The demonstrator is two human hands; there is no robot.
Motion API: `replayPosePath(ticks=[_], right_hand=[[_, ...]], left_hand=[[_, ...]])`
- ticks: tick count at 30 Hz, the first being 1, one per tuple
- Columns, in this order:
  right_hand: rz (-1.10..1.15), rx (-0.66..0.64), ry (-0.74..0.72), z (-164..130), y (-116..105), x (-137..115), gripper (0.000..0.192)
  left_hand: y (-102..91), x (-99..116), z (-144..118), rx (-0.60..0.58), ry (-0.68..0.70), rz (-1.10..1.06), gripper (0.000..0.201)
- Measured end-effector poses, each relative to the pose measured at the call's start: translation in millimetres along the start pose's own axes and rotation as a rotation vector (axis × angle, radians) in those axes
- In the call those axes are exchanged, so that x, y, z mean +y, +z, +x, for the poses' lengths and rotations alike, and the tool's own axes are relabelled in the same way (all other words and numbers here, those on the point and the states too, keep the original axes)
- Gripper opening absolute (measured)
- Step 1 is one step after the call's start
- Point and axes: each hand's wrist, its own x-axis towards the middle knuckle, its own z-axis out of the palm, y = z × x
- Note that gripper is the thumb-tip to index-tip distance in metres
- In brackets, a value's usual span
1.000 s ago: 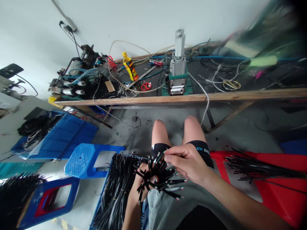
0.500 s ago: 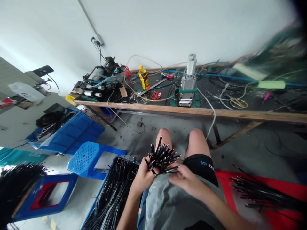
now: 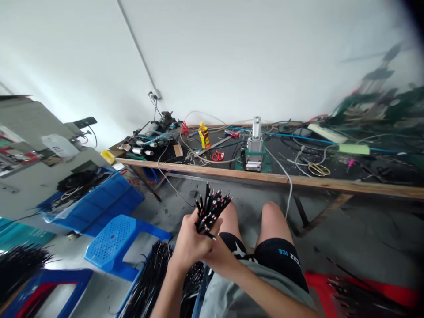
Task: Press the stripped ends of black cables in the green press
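While left hand grips wire bundle, shorts read "ICE".

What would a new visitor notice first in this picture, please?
First, the bundle of black wires, fanned upward in the left hand, with the right hand just below it. Behind stands a cluttered bench with a yellow bottle and red scissors.

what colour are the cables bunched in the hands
Black cables, with red, white and green wire tips at the ends; the head view shows it. Both the left hand and right hand hold them.
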Motion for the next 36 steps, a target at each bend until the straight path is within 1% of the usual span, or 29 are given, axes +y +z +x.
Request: replayPosePath(ticks=[2,6,8,10,12,15,17,20,23,24,26,28,30,32,36], right_hand=[[0.001,0.048,-0.022,13,17,13,0.039],[-0.007,0.049,-0.048,30,42,23,0.036],[-0.001,0.033,-0.037,31,49,24,0.033],[0.007,0.015,-0.014,28,56,27,0.030],[0.008,-0.004,0.015,22,60,33,0.029],[0.001,-0.023,0.044,15,64,42,0.032],[-0.009,-0.037,0.055,13,61,45,0.032],[-0.053,-0.048,0.075,14,48,44,0.030],[-0.118,-0.053,0.117,22,22,37,0.028],[-0.137,-0.068,0.134,25,11,33,0.028],[-0.169,-0.145,0.184,31,-10,23,0.024],[-0.209,-0.217,0.235,35,-30,8,0.020],[-0.266,-0.233,0.265,34,-47,-9,0.018],[-0.318,-0.230,0.300,29,-61,-25,0.019],[-0.337,-0.285,0.450,17,-92,-51,0.018]], left_hand=[[-20.1,9,13,-0.009,-0.016,-0.047,0.038],[-58.8,27,29,-0.038,-0.072,-0.391,0.047],[-72.1,36,32,0.001,-0.073,-0.540,0.047],[-80.3,44,33,0.038,-0.079,-0.636,0.046],[-84.5,50,33,0.082,-0.082,-0.682,0.047],[-87.6,54,36,0.148,-0.059,-0.712,0.041],[-90.3,54,42,0.191,-0.042,-0.738,0.039],[-100.1,55,57,0.280,-0.024,-0.786,0.037],[-119.1,55,79,0.409,-0.016,-0.855,0.033],[-126.8,55,87,0.457,-0.017,-0.878,0.028],[-142.1,52,100,0.549,-0.033,-0.929,0.022],[-154.3,48,108,0.615,-0.071,-0.983,0.028],[-161.4,40,111,0.655,-0.116,-1.024,0.035],[-163.8,28,112,0.682,-0.172,-1.057,0.038],[-162.9,-4,111,0.739,-0.293,-1.112,0.037]])
